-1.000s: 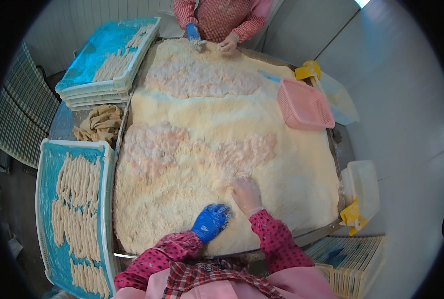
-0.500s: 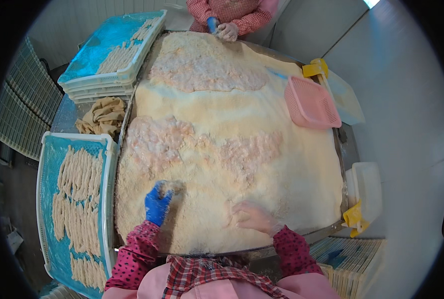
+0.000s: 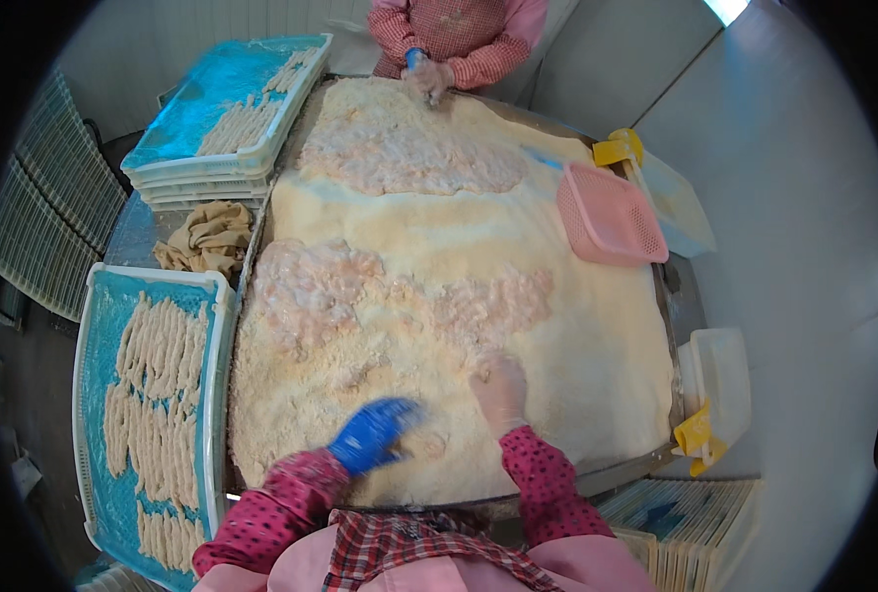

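My left hand (image 3: pixel 375 434), in a blue glove, is over the crumb-covered table near its front edge. Its fingers are stretched toward the right and smeared by motion, with the thumb apart. Close to those fingertips lies a small coated piece (image 3: pixel 433 446) of pale meat. At the lower edge of the right pile of raw meat (image 3: pixel 493 301), my right hand (image 3: pixel 500 393) in a clear glove has its fingers curled down; what they grip is hidden. A second heap of raw meat (image 3: pixel 311 286) sits to the left. Pale crumbs (image 3: pixel 597 375) cover the tabletop.
A blue-lined tray (image 3: pixel 224 345) with rows of coated strips (image 3: pixel 163 340) stands left. Behind it are a crumpled cloth (image 3: pixel 207 237) and stacked trays (image 3: pixel 202 168). A pink basket (image 3: pixel 612 217) stands right. Across the table a co-worker's hands (image 3: pixel 429 77) are together above another meat pile (image 3: pixel 409 163).
My left hand has moved right and nearer the table's front edge, and the crumbly clump is no longer seen in it. My right hand has moved forward to the right meat pile.
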Available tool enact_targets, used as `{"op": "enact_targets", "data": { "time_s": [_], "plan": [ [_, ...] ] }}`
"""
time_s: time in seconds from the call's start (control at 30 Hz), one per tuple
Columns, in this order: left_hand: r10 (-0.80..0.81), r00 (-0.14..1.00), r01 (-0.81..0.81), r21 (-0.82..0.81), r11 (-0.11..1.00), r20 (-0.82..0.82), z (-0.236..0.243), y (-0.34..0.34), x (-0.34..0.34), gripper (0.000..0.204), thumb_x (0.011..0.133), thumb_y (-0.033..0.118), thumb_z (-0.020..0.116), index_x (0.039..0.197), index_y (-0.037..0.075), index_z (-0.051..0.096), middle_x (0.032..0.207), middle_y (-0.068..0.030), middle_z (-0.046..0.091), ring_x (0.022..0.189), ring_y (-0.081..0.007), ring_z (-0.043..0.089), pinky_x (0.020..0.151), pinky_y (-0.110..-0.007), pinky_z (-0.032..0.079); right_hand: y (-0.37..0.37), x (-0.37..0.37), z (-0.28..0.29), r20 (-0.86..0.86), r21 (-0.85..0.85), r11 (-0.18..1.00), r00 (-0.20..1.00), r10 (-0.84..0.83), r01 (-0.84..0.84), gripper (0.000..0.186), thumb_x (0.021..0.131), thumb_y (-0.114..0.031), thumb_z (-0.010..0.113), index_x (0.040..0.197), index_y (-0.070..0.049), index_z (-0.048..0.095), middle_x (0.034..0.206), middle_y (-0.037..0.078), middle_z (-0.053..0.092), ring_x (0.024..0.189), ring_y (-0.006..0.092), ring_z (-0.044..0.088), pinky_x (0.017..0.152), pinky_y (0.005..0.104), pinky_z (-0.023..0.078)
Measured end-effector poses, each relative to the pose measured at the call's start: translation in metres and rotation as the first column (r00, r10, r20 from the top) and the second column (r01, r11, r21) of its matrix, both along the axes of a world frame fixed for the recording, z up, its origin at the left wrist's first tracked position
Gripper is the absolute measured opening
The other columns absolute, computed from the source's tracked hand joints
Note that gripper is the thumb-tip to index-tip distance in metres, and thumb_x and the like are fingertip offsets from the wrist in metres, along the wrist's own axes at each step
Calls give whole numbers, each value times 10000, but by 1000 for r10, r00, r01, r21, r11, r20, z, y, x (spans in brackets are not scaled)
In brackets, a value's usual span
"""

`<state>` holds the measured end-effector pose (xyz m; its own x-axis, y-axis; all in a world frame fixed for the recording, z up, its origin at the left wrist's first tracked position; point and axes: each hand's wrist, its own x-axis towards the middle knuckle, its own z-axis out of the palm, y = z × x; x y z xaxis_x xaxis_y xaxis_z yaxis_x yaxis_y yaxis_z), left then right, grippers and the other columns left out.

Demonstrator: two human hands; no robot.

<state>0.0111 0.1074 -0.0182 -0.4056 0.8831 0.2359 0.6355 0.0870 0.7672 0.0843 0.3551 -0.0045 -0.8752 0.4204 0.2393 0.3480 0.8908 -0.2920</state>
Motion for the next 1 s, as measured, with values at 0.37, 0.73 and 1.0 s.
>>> {"op": "enact_targets", "data": {
  "time_s": [0.37, 0.73, 1.0],
  "plan": [
    [345, 855, -320, -128, 939, 388, -7, -24, 8, 303, 785, 121, 624, 1085, 86, 614, 1048, -161, 616, 957, -330, 590, 807, -360, 477, -6, 18, 33, -122, -549, 795, 966, 229, -258, 313, 714, -68, 673, 1013, -30, 590, 838, 62, 608, 796, 156, 580, 738, 284, 462],
    [454, 521, -691, 44, 722, 723, -44, -10, 29, 320, 874, 163, 572, 1179, 74, 536, 961, -58, 627, 813, -176, 590, 686, -249, 455, -66, 31, 4, 105, -569, 821, 986, 127, -45, 412, 784, -132, 631, 1173, -50, 523, 1008, 136, 614, 925, 238, 575, 812, 319, 452],
    [38, -128, -697, -117, 707, 991, 7, -37, 19, 241, 941, 289, 461, 1105, 125, 529, 849, 12, 563, 620, -75, 474, 503, -218, 373, -48, 30, 18, 145, -566, 805, 940, 310, -178, 346, 788, -94, 585, 1133, -64, 581, 1128, 150, 584, 1056, 287, 555, 878, 358, 438]
  ]
}}
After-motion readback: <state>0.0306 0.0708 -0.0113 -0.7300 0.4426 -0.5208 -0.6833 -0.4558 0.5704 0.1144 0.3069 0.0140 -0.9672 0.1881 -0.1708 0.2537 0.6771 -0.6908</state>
